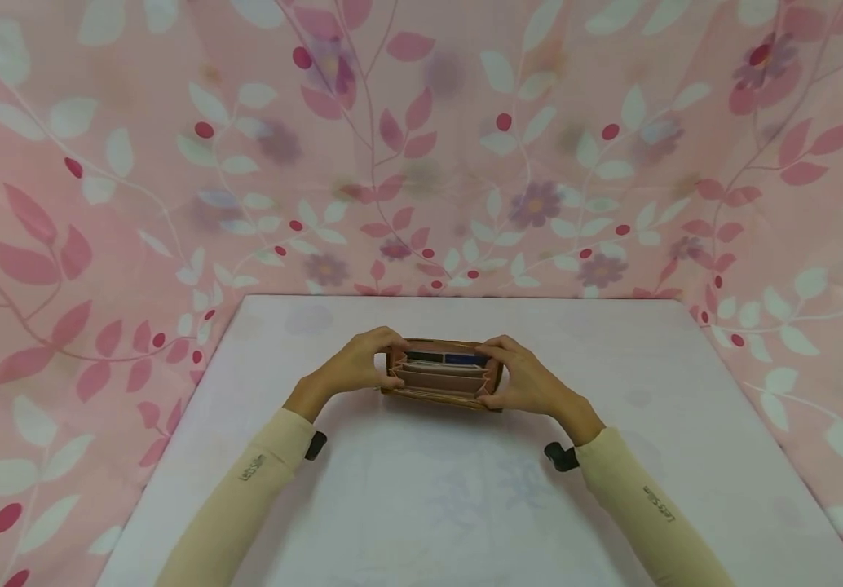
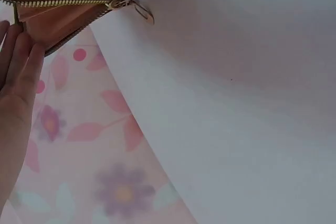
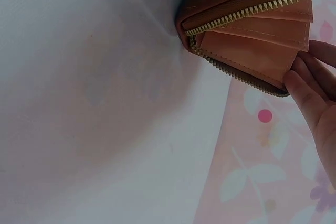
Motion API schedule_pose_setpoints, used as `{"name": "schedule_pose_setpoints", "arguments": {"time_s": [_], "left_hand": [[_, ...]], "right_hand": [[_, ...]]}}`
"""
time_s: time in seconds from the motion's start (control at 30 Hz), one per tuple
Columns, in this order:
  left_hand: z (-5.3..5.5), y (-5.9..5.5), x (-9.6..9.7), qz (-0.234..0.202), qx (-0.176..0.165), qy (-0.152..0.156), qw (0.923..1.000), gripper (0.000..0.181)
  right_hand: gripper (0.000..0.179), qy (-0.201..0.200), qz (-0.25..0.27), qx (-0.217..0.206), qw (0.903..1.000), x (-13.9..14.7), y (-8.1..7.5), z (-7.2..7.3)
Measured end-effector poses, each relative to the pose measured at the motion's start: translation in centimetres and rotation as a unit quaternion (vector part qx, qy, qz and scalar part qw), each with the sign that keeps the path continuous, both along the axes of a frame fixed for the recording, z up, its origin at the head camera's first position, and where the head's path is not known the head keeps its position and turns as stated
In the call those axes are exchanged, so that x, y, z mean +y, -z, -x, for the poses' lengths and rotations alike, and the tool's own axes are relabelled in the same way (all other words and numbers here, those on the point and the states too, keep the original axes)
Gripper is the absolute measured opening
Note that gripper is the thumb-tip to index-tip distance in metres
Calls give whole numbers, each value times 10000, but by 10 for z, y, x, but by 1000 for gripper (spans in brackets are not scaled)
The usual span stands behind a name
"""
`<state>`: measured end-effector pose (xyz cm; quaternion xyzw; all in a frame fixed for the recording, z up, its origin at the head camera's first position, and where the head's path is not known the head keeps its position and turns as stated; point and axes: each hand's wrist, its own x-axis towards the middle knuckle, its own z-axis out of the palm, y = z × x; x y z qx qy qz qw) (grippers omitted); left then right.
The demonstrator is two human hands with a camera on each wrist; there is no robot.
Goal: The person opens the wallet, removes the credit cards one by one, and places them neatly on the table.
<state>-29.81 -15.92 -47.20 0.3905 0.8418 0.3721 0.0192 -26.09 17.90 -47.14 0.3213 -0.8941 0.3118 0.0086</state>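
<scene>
A brown zip-around wallet (image 1: pixel 442 380) is unzipped and spread apart above the far middle of the table, its pink-tan inner pockets facing the head camera. Along its far inner side show a dark green card (image 1: pixel 425 356) and a blue card (image 1: pixel 465 359). My left hand (image 1: pixel 359 361) grips the left end, fingers at the far edge and thumb at the near edge. At the opposite end my right hand (image 1: pixel 527 379) holds it the same way. The left wrist view shows the gold zipper pull (image 2: pixel 142 10) hanging at one corner; gold zipper teeth (image 3: pixel 257 9) run along the edge in the right wrist view.
A white cloth-covered table (image 1: pixel 421 505) lies beneath both arms. Pink floral curtain (image 1: pixel 421 163) rises behind the table and along both sides. Dark wrist-worn devices (image 1: pixel 561 456) stick out from the inner side of each sleeve cuff.
</scene>
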Motion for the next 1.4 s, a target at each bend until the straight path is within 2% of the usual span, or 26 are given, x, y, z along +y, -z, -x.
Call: {"name": "schedule_pose_setpoints", "arguments": {"time_s": [0.1, 0.27, 0.43, 0.57, 0.67, 0.73, 0.9, 0.97, 1.13, 1.4], "left_hand": [[-2, 2, 2, 285, 172, -22, 9994, 79], [-5, 9, 1, 584, 51, -307, 9978, 108], [-8, 14, 3, 795, -53, -350, 9962, 119], [-10, 9, 5, 994, 99, -255, 9947, 120], [-11, -1, 10, 1247, 361, -157, 9914, 112], [-10, -8, 17, 1329, 533, -32, 9897, 98], [-6, -24, 38, 1213, 865, 257, 9885, 31], [-3, -27, 47, 1224, 1011, 300, 9869, 13], [5, -31, 60, 1491, 1159, 393, 9812, 9], [9, -28, 63, 2014, 787, 303, 9759, 11]], "right_hand": [[84, 1, 76, -64, 10000, 0, 1, -1], [97, 25, 303, -167, 9994, 0, 8, -3], [106, 57, 423, -209, 9989, 0, 16, -4], [108, 68, 424, -149, 9990, 1, 19, -4], [108, 48, 430, -120, 9990, 2, 19, -4], [107, 56, 409, -126, 9991, 2, 20, -4], [106, 72, 380, -151, 9991, 4, 20, -5], [105, 46, 407, -154, 9990, 4, 20, -5], [103, -9, 422, -159, 9990, 3, 22, -5], [103, -7, 350, -136, 9993, 2, 21, -4]]}}
